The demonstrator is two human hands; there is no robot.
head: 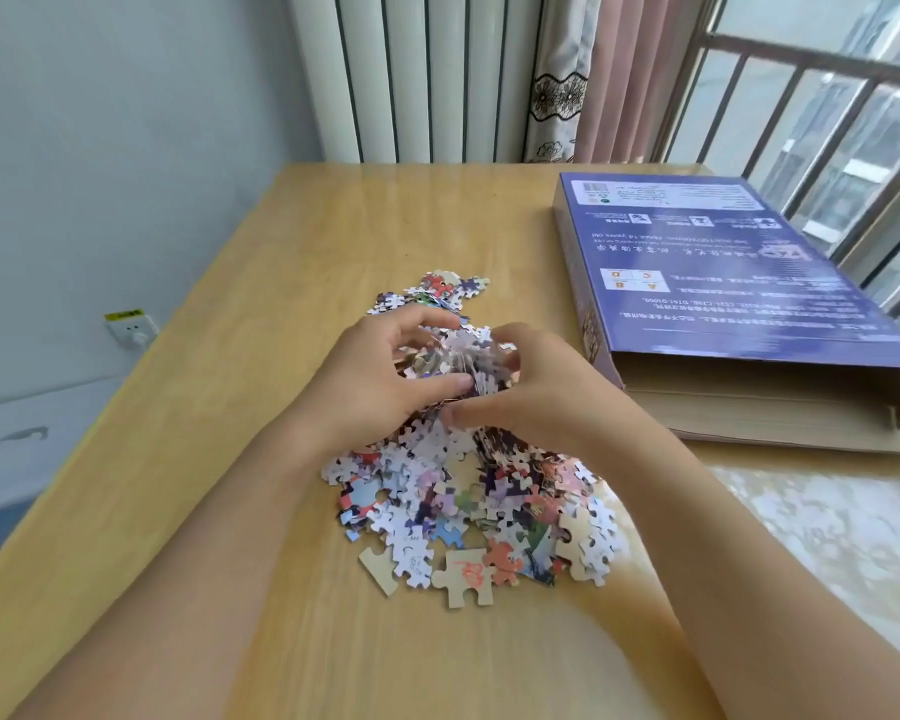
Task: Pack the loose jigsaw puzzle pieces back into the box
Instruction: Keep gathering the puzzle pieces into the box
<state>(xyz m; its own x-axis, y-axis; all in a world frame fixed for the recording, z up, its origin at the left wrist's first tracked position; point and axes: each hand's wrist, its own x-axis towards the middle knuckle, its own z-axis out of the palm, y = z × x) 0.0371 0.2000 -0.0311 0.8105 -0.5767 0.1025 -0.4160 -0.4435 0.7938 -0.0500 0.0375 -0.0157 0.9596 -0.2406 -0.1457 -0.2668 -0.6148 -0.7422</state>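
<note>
Both hands are cupped together over the middle of the heap, gathering a thick bunch of puzzle pieces (458,363) between them: the left hand (380,376) curls round it from one side, the right hand (520,392) closes on it from the other, thumbs nearly touching underneath. The rest of the pile (468,501) lies on the table (204,407), mostly just below the wrists, with a small patch beyond the fingertips.

The box (739,283) sits off to the right of the right hand, its open end facing the person.

The risk, as I judge it, is the carry. A loose bunch squeezed only from the sides can shed pieces from the bottom on the way across, and some may slide off the table edge. The opening looks shallow, so an overfull handful may snag on the flap and spill outside.
</note>
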